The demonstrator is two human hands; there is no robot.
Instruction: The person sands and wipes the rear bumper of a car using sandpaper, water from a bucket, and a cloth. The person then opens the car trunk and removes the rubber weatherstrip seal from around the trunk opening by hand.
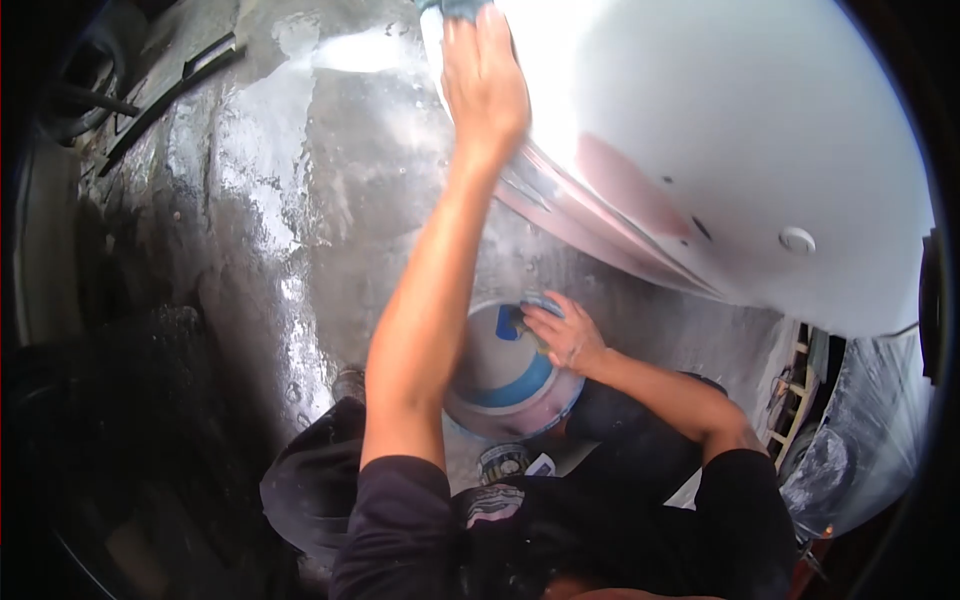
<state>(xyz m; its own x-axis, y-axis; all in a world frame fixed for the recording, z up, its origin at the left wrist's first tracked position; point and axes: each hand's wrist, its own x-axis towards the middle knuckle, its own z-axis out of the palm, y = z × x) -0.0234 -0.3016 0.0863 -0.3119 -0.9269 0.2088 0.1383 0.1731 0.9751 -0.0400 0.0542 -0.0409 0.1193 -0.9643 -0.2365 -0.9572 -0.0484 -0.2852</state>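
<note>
My left hand (485, 90) is raised to the upper left edge of a large pale panel (780, 130), its fingers closed over a grey-blue cloth or pad (462, 8) pressed on that edge. Lower down, my right hand (568, 335) is at the rim of a round bucket (510, 422) and grips a blue-grey pad (540, 303). Cloudy grey water (485, 360) fills the bucket, and a dark blue piece (508, 323) shows beside my right fingers. The panel has reddish patches along its lower edge and a small round fitting.
A small tin (502, 462) stands near my lap below the bucket. The floor (270, 180) is wet and shiny. A black strip (165, 105) lies at the upper left near a tyre (85, 75). Plastic sheeting (850, 450) hangs at the right.
</note>
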